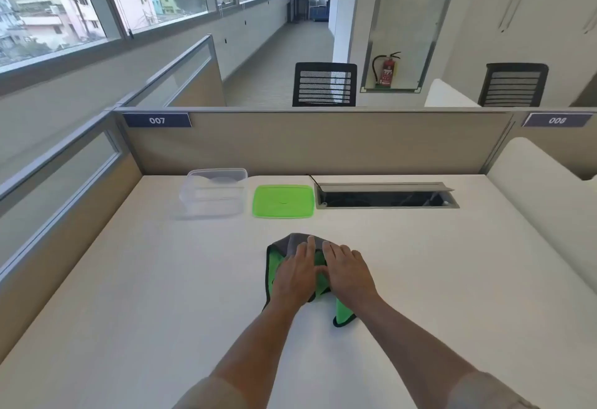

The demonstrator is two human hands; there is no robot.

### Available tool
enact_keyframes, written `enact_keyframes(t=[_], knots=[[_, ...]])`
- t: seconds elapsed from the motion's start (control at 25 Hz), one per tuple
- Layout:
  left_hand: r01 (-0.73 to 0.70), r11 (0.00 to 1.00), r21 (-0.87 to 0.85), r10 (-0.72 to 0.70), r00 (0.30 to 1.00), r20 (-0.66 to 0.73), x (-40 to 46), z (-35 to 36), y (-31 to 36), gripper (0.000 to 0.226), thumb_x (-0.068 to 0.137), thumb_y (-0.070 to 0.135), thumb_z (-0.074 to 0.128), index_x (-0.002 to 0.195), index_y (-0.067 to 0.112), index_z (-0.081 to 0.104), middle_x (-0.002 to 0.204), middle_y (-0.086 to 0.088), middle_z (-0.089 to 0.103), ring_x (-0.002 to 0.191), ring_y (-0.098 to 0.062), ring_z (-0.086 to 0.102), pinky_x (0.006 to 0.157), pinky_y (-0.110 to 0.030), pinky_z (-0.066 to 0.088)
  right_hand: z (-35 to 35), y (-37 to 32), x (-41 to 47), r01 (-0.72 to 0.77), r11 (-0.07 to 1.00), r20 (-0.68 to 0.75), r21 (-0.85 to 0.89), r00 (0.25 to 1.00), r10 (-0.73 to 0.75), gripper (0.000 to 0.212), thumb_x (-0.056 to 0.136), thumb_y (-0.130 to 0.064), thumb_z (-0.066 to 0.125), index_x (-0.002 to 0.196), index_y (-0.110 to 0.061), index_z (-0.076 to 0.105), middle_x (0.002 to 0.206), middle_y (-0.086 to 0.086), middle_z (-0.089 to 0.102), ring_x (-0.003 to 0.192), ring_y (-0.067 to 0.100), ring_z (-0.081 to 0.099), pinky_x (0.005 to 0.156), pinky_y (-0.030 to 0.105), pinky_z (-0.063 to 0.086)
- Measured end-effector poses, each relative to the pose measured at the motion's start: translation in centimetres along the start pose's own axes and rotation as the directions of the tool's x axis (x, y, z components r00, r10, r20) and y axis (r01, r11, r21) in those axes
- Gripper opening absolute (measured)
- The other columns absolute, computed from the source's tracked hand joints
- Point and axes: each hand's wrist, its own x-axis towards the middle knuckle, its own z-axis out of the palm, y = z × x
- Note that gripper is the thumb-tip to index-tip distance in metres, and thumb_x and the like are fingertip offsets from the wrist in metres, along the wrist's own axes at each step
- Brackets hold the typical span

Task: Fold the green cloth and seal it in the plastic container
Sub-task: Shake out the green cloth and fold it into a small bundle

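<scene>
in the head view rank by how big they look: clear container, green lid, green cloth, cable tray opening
1. cable tray opening
2. clear container
3. green lid and green cloth: unsure, the cloth is nearer and partly hidden by hands

**What the view hides**

The left hand [298, 271] and right hand [347, 271] lie flat over the green cloth [274, 263], covering its middle, so how its layers are folded beneath the palms cannot be told. The bottom edge cuts off both sleeves. The clear plastic container [213, 194] is so transparent that its near wall blurs into the desk [129, 295]. Inside the open cable tray [386, 197] all is dark.
</scene>
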Motion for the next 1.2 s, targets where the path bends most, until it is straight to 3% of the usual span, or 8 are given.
enact_keyframes(t=[0.08,0.2,0.32,0.4,0.48,0.72,0.92,1.2], knots=[[0.012,1.0,0.011,-0.012,1.0,0.0,0.0,-0.3,0.1,0.065,0.099,0.034,0.048,0.153,0.009,0.021,0.133,-0.003,0.051,0.102,-0.026,0.063,0.075,-0.04,0.053,-0.4,-0.2,0.3,-0.009,0.999,-0.007,0.045,1.0,0.01,0.031,0.088,-0.021,0.058,0.118,-0.011,0.058,0.104,0.006,0.068,0.093,0.027,0.064,0.073,0.04,0.052],[0.013,0.998,0.063,-0.01,0.999,-0.036,-0.1,-0.4,0.2,0.053,0.096,0.025,0.049,0.146,0.013,0.037,0.12,-0.003,0.062,0.095,-0.024,0.065,0.073,-0.038,0.05,-1.3,-0.9,0.4,-0.051,0.994,0.013,0.096,0.999,0.05,0.016,0.082,-0.009,0.06,0.095,-0.016,0.058,0.083,0.003,0.067,0.076,0.027,0.065,0.059,0.04,0.052],[0.022,0.999,0.037,-0.019,0.996,-0.092,-0.2,-1.3,0.6,0.024,0.093,0.022,0.047,0.112,0.021,0.061,0.096,0.001,0.066,0.08,-0.025,0.064,0.068,-0.036,0.041,-2.6,-1.3,0.4,-0.074,0.987,-0.059,0.145,0.995,0.084,0.012,0.08,-0.007,0.06,0.086,-0.017,0.059,0.074,0.001,0.066,0.063,0.027,0.064,0.047,0.032,0.043],[0.06,0.997,0.049,-0.055,0.995,-0.084,-0.3,-1.9,0.6,0.016,0.091,0.017,0.045,0.086,0.02,0.06,0.082,0.0,0.066,0.072,-0.026,0.063,0.064,-0.036,0.035,-3.7,-1.1,0.8,-0.088,0.981,-0.105,0.172,0.989,0.107,0.01,0.082,-0.008,0.057,0.087,-0.017,0.059,0.073,0.0,0.064,0.061,0.027,0.062,0.045,0.03,0.035],[0.098,0.994,0.049,-0.093,0.991,-0.094,-0.4,-2.3,0.3,0.017,0.087,0.013,0.044,0.078,0.02,0.057,0.073,-0.001,0.066,0.066,-0.027,0.062,0.064,-0.036,0.036,-5.0,-0.3,1.2,-0.102,0.977,-0.148,0.185,0.98,0.13,0.011,0.085,-0.01,0.053,0.09,-0.018,0.058,0.075,-0.001,0.062,0.064,0.026,0.059,0.047,0.031,0.037],[0.233,0.972,-0.005,-0.231,0.959,-0.162,0.4,-4.6,-3.5,0.018,0.082,0.01,0.048,0.09,0.022,0.059,0.083,-0.002,0.072,0.079,-0.028,0.064,0.075,-0.037,0.032,-9.7,4.3,2.9,-0.169,0.966,-0.343,0.194,0.911,0.229,0.021,0.084,-0.001,0.06,0.094,-0.018,0.067,0.071,0.0,0.064,0.069,0.025,0.048,0.048,0.036,0.045],[0.349,0.928,-0.134,-0.373,0.888,-0.269,3.0,-10.3,-6.1,0.016,0.089,0.021,0.053,0.097,0.023,0.067,0.095,-0.008,0.073,0.088,-0.033,0.066,0.07,-0.035,0.042,-12.6,7.5,4.9,-0.211,0.942,-0.382,0.261,0.874,0.301,0.02,0.088,0.0,0.053,0.095,-0.015,0.065,0.079,0.005,0.066,0.069,0.031,0.06,0.051,0.036,0.048],[0.267,0.915,-0.303,-0.394,0.755,-0.524,8.0,-19.7,-5.1,0.011,0.093,0.02,0.057,0.097,0.024,0.067,0.089,-0.008,0.072,0.08,-0.034,0.064,0.062,-0.032,0.04,-18.2,9.3,8.5,-0.173,0.916,-0.581,0.361,0.727,0.366,0.019,0.092,0.001,0.051,0.099,-0.006,0.067,0.086,0.015,0.07,0.073,0.032,0.062,0.061,0.033,0.046]])
